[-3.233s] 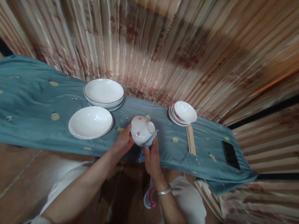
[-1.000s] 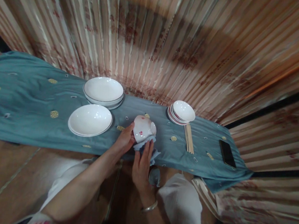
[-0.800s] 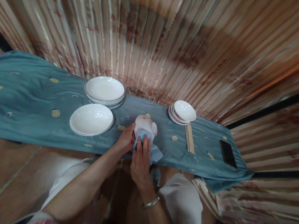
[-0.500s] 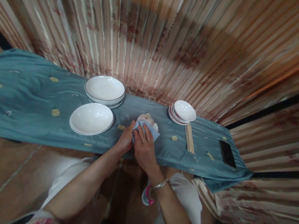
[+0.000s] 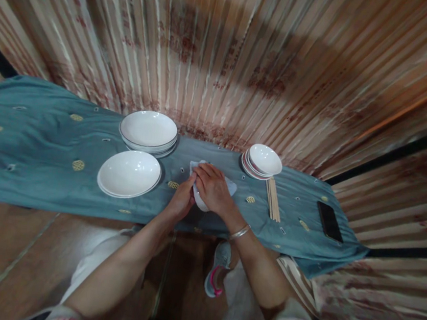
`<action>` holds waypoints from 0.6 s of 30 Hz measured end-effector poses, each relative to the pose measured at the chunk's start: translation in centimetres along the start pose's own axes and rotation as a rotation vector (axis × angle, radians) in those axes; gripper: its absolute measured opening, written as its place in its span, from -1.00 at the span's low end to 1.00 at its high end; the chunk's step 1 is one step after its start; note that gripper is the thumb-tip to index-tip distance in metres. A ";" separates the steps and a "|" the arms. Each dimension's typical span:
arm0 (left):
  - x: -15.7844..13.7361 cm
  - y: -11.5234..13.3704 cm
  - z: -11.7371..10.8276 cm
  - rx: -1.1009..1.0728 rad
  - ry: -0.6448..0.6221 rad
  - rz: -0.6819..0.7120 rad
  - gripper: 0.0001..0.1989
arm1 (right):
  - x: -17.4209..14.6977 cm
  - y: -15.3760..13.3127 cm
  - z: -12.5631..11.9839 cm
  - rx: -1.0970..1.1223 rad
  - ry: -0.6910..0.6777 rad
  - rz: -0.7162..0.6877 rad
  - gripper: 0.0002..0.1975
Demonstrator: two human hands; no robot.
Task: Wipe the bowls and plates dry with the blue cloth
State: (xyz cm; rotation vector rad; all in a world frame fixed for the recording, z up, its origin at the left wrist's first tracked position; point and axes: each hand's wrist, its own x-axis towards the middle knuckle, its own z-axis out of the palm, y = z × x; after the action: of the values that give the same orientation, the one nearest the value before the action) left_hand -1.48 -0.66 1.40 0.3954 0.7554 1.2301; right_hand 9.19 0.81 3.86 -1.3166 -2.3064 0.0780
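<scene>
A small white bowl [image 5: 200, 202] is between my two hands above the near part of the cloth-covered table, mostly hidden by them. My left hand [image 5: 183, 195] is closed on the bowl's left side, with the thumb up by the rim. My right hand [image 5: 213, 188] lies over the bowl, fingers bent together on a pale blue cloth [image 5: 230, 186]. Corners of the cloth stick out to the right and at the upper left of the fingers. How far the cloth reaches into the bowl is hidden.
Large white plates stand at the left in a rear stack [image 5: 148, 128] and a front stack [image 5: 129, 173]. At the right are stacked small bowls [image 5: 265, 159], chopsticks [image 5: 273, 200] and a black phone [image 5: 330, 221]. A pleated curtain [image 5: 225, 53] hangs behind the teal tablecloth [image 5: 43, 161].
My right hand has swung over the top of the bowl, carrying the cloth with it. The bowl has turned and its white near side now shows below my fingers.
</scene>
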 end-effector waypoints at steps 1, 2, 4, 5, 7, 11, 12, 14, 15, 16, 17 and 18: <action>0.2 -0.1 -0.1 0.012 -0.002 0.006 -0.74 | 0.5 0.5 0.0 0.015 -0.015 -0.002 -0.64; 0.4 -0.2 -0.1 0.022 -0.001 0.009 -0.72 | 0.9 1.0 0.0 0.037 -0.035 -0.005 -0.64; 0.8 -0.3 -0.3 0.029 0.016 0.008 -0.71 | 1.9 2.1 0.0 0.102 -0.085 -0.006 -0.65; 0.9 -0.4 -0.3 0.026 0.025 0.008 -0.71 | 2.3 2.8 0.0 0.142 -0.110 0.004 -0.65; 1.2 -0.4 -0.5 0.016 0.034 0.016 -0.73 | 3.2 4.1 0.2 0.237 -0.142 0.061 -0.67; 1.6 -0.5 -1.0 0.034 0.030 0.040 -0.77 | 4.2 7.0 0.6 0.516 -0.146 0.271 -0.80; 1.7 -0.5 -1.1 0.038 0.034 0.039 -0.77 | 4.2 7.7 0.8 0.593 -0.142 0.330 -0.82; 2.0 -0.4 -1.3 0.031 0.058 0.021 -0.76 | 3.9 9.0 1.3 0.712 -0.126 0.440 -0.80; 2.1 -0.4 -1.3 0.025 0.075 0.001 -0.76 | 3.5 9.4 1.7 0.749 -0.105 0.494 -0.78; 2.3 -0.3 -1.3 0.019 0.095 -0.027 -0.75 | 3.0 9.8 2.0 0.776 -0.080 0.538 -0.76; 2.4 -0.2 -1.3 0.015 0.117 -0.059 -0.75 | 2.3 9.9 2.4 0.797 -0.041 0.583 -0.73; 2.6 -0.1 -1.4 0.012 0.137 -0.091 -0.76 | 1.5 10.0 2.8 0.810 0.008 0.629 -0.69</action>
State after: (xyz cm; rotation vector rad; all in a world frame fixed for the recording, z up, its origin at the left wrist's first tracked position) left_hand -2.01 1.55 -0.43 0.2855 0.8892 1.1754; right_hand 15.33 7.92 -0.80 -1.4731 -1.4681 1.0715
